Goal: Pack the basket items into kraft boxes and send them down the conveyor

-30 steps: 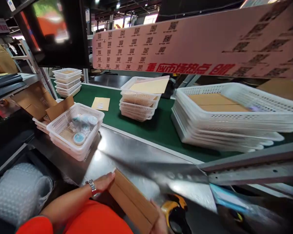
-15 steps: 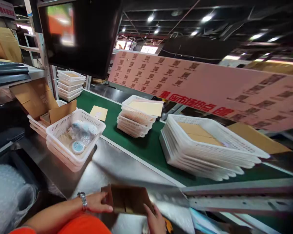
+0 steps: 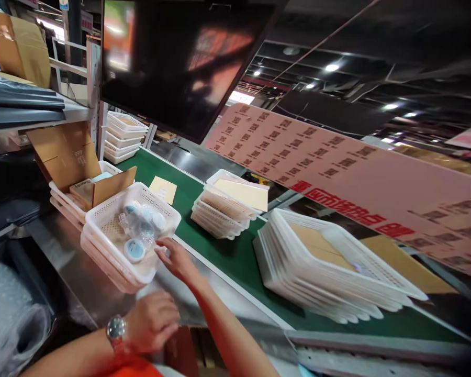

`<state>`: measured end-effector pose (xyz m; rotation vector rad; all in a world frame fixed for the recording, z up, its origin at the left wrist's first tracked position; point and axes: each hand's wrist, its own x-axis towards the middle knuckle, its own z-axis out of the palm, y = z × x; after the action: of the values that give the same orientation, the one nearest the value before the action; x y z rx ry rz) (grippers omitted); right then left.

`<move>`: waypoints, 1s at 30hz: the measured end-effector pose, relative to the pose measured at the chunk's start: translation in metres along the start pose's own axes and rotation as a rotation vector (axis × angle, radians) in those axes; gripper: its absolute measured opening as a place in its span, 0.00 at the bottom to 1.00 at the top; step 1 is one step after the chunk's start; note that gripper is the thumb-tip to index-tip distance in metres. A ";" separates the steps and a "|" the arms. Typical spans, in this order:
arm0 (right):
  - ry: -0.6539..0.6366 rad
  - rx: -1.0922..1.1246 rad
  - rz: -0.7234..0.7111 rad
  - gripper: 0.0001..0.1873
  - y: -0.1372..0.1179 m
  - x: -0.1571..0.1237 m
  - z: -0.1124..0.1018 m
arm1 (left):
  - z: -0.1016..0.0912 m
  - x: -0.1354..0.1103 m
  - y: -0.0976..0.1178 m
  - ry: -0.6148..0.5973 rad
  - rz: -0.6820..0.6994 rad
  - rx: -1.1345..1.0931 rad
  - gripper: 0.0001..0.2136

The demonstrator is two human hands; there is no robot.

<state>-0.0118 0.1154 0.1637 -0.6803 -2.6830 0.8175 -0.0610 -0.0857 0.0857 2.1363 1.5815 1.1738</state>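
My right hand reaches over the near right rim of the white perforated basket, open, with fingers apart. Inside that basket lie a round blue-and-white container and a bubble-wrapped bundle with pale blue parts. The fingertips are close to these, but I cannot tell whether they touch. My left hand, with a metal watch on its wrist, is curled closed and slightly blurred; whatever it may hold is hidden. Just below it, an open brown cardboard box is partly covered by my right forearm.
A green conveyor belt carries stacked white baskets and a taller stack. Left of my basket, an open carton sits in another basket. Bubble wrap fills the lower left. A monitor hangs overhead.
My right hand has left the cardboard box and moved up and left to the basket. My left hand has curled and risen slightly off the box's side. The view has shifted.
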 end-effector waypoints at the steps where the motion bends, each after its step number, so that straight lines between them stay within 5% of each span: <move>1: -0.075 -0.074 0.024 0.15 -0.004 0.022 0.011 | -0.020 0.003 -0.004 0.095 -0.031 0.097 0.14; 3: -0.174 -0.192 0.116 0.16 -0.009 0.055 0.033 | -0.055 0.006 -0.016 0.152 -0.172 0.275 0.16; 8: -0.169 -0.192 0.239 0.07 -0.014 0.087 0.067 | -0.105 -0.016 -0.042 -0.033 -0.308 0.430 0.17; 11: -0.131 -0.066 0.238 0.14 -0.012 0.085 0.064 | -0.120 -0.035 -0.043 -0.034 -0.290 0.406 0.17; 16: 0.020 0.236 0.225 0.12 -0.002 0.070 0.026 | -0.142 -0.041 -0.038 -0.092 -0.291 0.274 0.18; 19: 0.094 0.741 0.232 0.15 0.000 0.056 -0.002 | -0.146 -0.023 -0.042 0.021 -0.364 0.080 0.24; 24: 0.040 1.441 0.235 0.18 -0.008 0.023 -0.034 | -0.143 0.026 -0.058 0.456 -0.623 -0.503 0.46; 27: 0.021 1.605 0.262 0.19 -0.011 0.008 -0.042 | -0.144 0.047 -0.060 0.426 -0.700 -0.913 0.55; 30: 0.032 1.407 0.278 0.18 -0.007 0.001 -0.041 | -0.143 0.057 -0.051 0.261 -0.728 -1.184 0.49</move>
<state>-0.0004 0.1294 0.2009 -0.5950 -1.3309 2.2597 -0.1927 -0.0528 0.1743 0.6197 1.0650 1.5281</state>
